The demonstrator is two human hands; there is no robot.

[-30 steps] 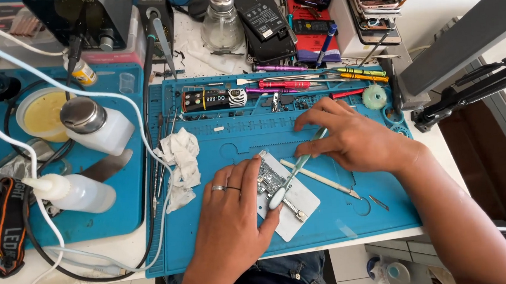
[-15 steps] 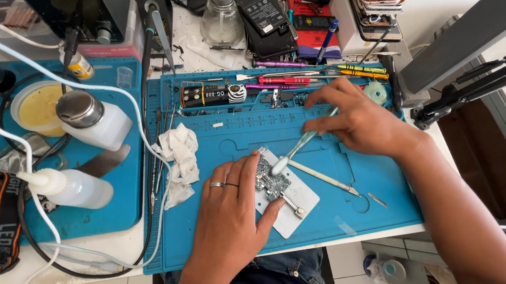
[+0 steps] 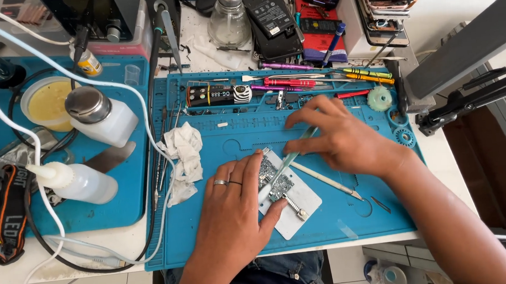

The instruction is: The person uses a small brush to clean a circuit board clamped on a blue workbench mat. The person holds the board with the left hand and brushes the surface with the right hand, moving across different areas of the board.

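The left hand [image 3: 234, 219] lies flat on a small circuit board [image 3: 276, 184], fingers together and pressed down with the thumb splayed along the board's near edge; the board rests on a white pad [image 3: 301, 206] on the blue silicone work mat [image 3: 212, 244], near its front edge. The right hand [image 3: 346, 139] has its fingers closed around a pale translucent brush handle [image 3: 292, 157], whose working end meets the board just beside the left fingertips. Risk one: the left hand covers much of the board, so a slip of the tool could strike the fingers or drag across small components; the cause would be too much pressure at a shallow angle. Risk two: the white pad sits loose on the mat, and a sideways push could slide pad and board toward the mat's front edge. A thin white-handled probe [image 3: 325, 181] lies just beside the pad, under the right wrist, and could be knocked or rolled. Left of the hands, a crumpled tissue [image 3: 184, 158] and two white solvent bottles [image 3: 85, 181] stand near trailing cables [image 3: 47, 230]; a snagged cable could tip a bottle. Farther back, the row of screwdrivers [image 3: 313, 81] is well apart from the hands.
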